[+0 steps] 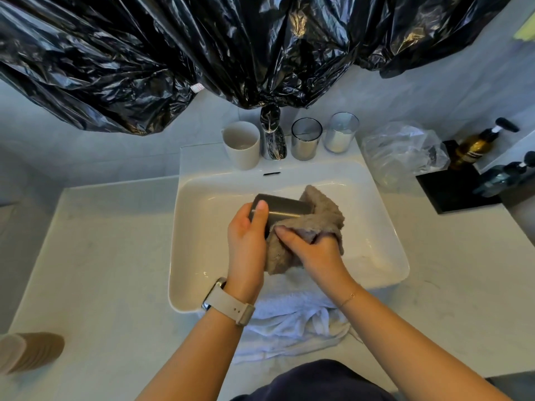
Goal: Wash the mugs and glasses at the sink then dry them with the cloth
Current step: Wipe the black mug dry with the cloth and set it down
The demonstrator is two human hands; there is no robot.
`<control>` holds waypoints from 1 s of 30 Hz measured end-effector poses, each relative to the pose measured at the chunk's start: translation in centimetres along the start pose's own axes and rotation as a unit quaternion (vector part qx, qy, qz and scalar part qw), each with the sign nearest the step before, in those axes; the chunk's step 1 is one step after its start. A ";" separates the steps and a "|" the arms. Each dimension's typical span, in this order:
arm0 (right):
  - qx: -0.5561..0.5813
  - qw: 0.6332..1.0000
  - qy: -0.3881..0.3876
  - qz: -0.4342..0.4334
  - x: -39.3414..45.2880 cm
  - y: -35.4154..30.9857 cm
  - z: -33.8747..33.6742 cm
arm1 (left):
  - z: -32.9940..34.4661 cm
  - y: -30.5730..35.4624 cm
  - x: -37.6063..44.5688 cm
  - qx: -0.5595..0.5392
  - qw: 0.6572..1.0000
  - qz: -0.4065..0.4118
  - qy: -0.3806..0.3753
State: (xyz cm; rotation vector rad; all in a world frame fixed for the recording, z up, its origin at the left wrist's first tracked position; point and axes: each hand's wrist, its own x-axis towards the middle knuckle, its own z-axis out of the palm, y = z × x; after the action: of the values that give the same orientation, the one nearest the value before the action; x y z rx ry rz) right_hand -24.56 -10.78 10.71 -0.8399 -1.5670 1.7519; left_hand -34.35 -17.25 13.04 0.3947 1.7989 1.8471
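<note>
Drying step, over the sink (191,256). Left hand (246,241) grasps a dark glass (282,208) lying on its side, thumb across the top, fingers curled under it. Right hand (315,250) is clenched on the brown cloth (321,215), which wraps the glass's mouth end at 3 o'clock and bunches below it.

Still at 12 o'clock on the sink ledge: white mug (241,144) left of the tap (272,134), smoked glass (305,138) and clear glass (341,131) right of it. White towel (289,319) at 6 o'clock over the near rim.

Risks, my read:
- Glass looks smooth and is likely wet; the left hand holds only the base end. A hard twist from the cloth could slip it out and drop it into the basin: chip or break.
- Cannot tell whether the cloth reaches inside; the interior may stay wet.
- Ledge items sit close together; a careless reach past the tap could knock one into the sink.
</note>
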 end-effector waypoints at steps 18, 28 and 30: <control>-0.008 0.993 0.015 0.114 0.5 -0.1 2.5 | -0.9 -0.4 1.0 -0.070 0.994 -0.073 0.036; -0.059 0.998 -0.028 0.025 1.2 0.1 1.5 | 0.5 -0.3 0.7 0.000 0.994 0.006 0.106; -0.027 0.988 -0.015 0.151 2.3 -1.3 2.0 | 0.8 -0.8 0.1 0.062 0.987 0.093 0.120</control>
State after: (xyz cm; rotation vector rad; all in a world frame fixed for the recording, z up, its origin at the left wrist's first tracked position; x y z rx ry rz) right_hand -27.51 -9.97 12.08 -1.1323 -1.5769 1.9452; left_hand -33.85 -16.52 12.32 0.4131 2.1087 1.9857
